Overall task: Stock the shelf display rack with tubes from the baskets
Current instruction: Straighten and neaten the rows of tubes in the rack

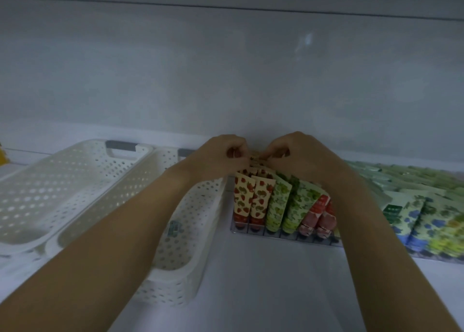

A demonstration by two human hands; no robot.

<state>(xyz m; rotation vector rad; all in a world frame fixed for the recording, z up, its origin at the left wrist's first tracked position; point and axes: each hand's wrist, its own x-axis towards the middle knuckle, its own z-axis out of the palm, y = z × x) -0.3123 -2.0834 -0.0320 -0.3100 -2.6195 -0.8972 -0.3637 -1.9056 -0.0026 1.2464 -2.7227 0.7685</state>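
Past white baskets [185, 243] on the left, a clear rack [288, 239] holds leaning rows of patterned tubes [277, 201], and at its far end the left hand [221, 153] and right hand [301, 153] meet, both pinching the top edge of one tube [256, 157], whose length apparently points down into the back row.

Perforated white plastic baskets [75, 181], glossy printed tubes [276, 203], clear plastic rack [281, 236], smooth shelf [251, 281].
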